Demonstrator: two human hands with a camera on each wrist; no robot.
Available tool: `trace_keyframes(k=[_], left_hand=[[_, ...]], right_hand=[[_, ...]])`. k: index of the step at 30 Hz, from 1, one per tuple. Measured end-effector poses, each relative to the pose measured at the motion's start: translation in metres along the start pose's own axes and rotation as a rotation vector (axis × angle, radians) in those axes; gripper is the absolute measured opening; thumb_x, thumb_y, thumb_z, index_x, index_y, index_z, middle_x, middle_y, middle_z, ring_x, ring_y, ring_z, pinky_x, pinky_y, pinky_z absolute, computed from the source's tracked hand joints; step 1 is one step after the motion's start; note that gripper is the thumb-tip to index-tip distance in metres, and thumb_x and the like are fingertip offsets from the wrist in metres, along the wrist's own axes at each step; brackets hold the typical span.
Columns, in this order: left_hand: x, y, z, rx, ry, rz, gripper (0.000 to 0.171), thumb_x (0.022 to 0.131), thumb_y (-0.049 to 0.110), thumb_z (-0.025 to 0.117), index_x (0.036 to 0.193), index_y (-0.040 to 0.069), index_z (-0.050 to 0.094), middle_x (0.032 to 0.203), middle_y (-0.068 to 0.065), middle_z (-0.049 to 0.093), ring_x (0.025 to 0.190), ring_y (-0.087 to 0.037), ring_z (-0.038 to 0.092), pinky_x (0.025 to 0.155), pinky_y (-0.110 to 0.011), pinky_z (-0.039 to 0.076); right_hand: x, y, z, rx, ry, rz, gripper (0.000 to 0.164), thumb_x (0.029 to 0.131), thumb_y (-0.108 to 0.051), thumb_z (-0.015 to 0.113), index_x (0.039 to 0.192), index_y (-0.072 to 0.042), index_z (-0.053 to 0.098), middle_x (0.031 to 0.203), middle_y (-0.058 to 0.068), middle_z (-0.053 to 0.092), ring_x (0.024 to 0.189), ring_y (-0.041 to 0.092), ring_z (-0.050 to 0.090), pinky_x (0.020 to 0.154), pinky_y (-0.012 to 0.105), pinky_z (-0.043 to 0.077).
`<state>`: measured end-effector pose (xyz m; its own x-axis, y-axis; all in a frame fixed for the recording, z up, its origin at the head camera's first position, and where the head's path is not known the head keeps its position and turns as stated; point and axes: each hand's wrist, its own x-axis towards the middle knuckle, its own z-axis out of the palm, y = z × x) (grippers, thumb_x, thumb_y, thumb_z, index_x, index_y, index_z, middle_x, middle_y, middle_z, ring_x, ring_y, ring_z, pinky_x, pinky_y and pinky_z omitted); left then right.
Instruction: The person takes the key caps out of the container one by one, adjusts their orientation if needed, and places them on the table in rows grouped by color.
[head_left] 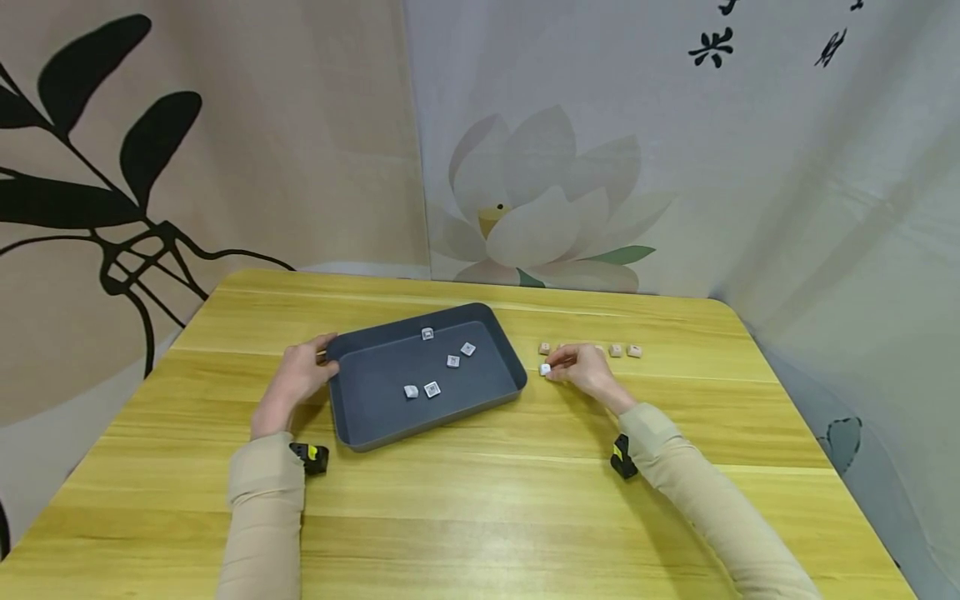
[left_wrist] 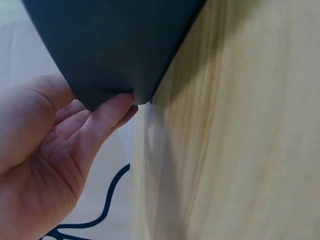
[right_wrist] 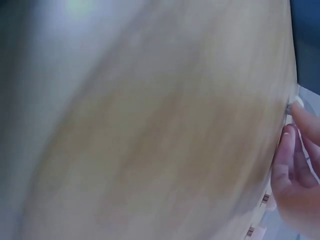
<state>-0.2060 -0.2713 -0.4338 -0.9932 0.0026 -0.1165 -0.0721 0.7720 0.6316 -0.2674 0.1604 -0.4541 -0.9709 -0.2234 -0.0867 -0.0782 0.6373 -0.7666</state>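
Note:
My left hand (head_left: 298, 375) grips the left end of a dark grey rectangular tray (head_left: 375, 367). In the left wrist view, the thumb lies against the outside of the tray wall (left_wrist: 115, 50). Several small white keycaps (head_left: 432, 389), with dark markings, lie scattered inside the tray. To the right of the tray, my right hand (head_left: 588, 367) pinches one white keycap (head_left: 545, 369) between thumb and fingertips, low over the table. Behind that hand runs a row of pale pinkish keycaps (head_left: 634, 352), partly hidden by it.
The tray and keycaps are on a light wooden table (head_left: 465, 517). A printed curtain (head_left: 570, 167) hangs along the table's far edge. Each wrist carries a small black camera (head_left: 623, 457).

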Motion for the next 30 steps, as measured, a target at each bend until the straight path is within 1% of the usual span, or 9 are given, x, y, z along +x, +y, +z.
trace_keyframes(k=[4,9,12,16,18,19,22,25,30], left_hand=[[0.0,0.0,0.0,0.0,0.0,0.0,0.057,0.091,0.008,0.046,0.144,0.0,0.025,0.141,-0.032,0.031,0.123,-0.045,0.042,0.091,-0.046,0.049],[0.0,-0.001,0.001,0.004,0.001,0.002,0.057,0.091,0.008,0.046,0.144,0.0,0.025,0.141,-0.032,0.031,0.123,-0.045,0.042,0.092,-0.047,0.048],[0.0,0.0,0.001,0.005,0.002,-0.001,0.057,0.091,0.008,0.046,0.144,0.0,0.025,0.141,-0.032,0.032,0.123,-0.045,0.042,0.091,-0.047,0.048],[0.001,-0.001,0.001,0.006,0.007,0.002,0.057,0.09,0.008,0.046,0.143,-0.001,0.026,0.141,-0.032,0.032,0.123,-0.045,0.042,0.091,-0.046,0.049],[0.002,-0.001,0.001,0.007,0.009,0.004,0.057,0.09,0.007,0.046,0.143,-0.001,0.026,0.141,-0.032,0.032,0.123,-0.045,0.042,0.09,-0.045,0.05],[0.002,-0.001,0.001,0.007,0.01,0.004,0.057,0.09,0.007,0.046,0.143,-0.002,0.026,0.141,-0.032,0.032,0.123,-0.045,0.042,0.09,-0.045,0.049],[0.002,-0.001,0.002,0.003,0.011,-0.001,0.057,0.09,0.007,0.046,0.143,-0.002,0.026,0.141,-0.032,0.032,0.123,-0.045,0.042,0.091,-0.045,0.049],[0.001,-0.001,0.001,-0.007,0.01,-0.007,0.057,0.09,0.007,0.046,0.143,-0.002,0.026,0.141,-0.033,0.031,0.123,-0.046,0.042,0.093,-0.047,0.047],[0.001,0.0,0.001,-0.008,0.013,-0.005,0.057,0.09,0.007,0.047,0.143,-0.002,0.026,0.141,-0.033,0.031,0.123,-0.046,0.042,0.094,-0.047,0.047]], right_hand=[[0.0,-0.001,-0.002,-0.025,-0.009,-0.009,0.02,0.074,-0.009,0.074,0.092,-0.004,0.071,0.091,0.013,0.071,0.077,0.015,0.066,0.066,0.02,0.05],[-0.001,-0.008,-0.01,-0.02,-0.027,0.0,0.026,0.077,-0.011,0.071,0.102,-0.003,0.068,0.099,0.014,0.068,0.086,0.021,0.064,0.071,0.025,0.051],[0.001,-0.019,-0.015,0.029,-0.019,-0.041,0.029,0.081,-0.013,0.068,0.108,-0.002,0.065,0.105,0.015,0.066,0.092,0.024,0.062,0.076,0.03,0.052],[0.007,-0.04,-0.015,0.166,-0.046,-0.138,0.033,0.084,-0.019,0.065,0.113,-0.004,0.063,0.113,0.017,0.064,0.1,0.026,0.062,0.083,0.044,0.049],[0.012,-0.05,-0.01,0.236,-0.079,-0.172,0.033,0.084,-0.02,0.066,0.114,-0.007,0.063,0.115,0.016,0.064,0.101,0.024,0.062,0.085,0.047,0.048],[0.014,-0.055,-0.006,0.267,-0.1,-0.188,0.033,0.084,-0.02,0.066,0.114,-0.007,0.063,0.116,0.017,0.063,0.101,0.023,0.062,0.087,0.047,0.048],[0.02,-0.068,0.009,0.315,-0.147,-0.219,0.032,0.083,-0.017,0.067,0.114,-0.008,0.064,0.115,0.017,0.064,0.101,0.019,0.063,0.089,0.037,0.05],[0.026,-0.077,0.026,0.309,-0.175,-0.245,0.031,0.083,-0.016,0.067,0.113,-0.009,0.064,0.113,0.015,0.065,0.101,0.017,0.063,0.086,0.029,0.052],[0.033,-0.087,0.051,0.245,-0.198,-0.279,0.031,0.083,-0.014,0.066,0.113,-0.007,0.064,0.11,0.01,0.067,0.1,0.019,0.064,0.083,0.028,0.053]])
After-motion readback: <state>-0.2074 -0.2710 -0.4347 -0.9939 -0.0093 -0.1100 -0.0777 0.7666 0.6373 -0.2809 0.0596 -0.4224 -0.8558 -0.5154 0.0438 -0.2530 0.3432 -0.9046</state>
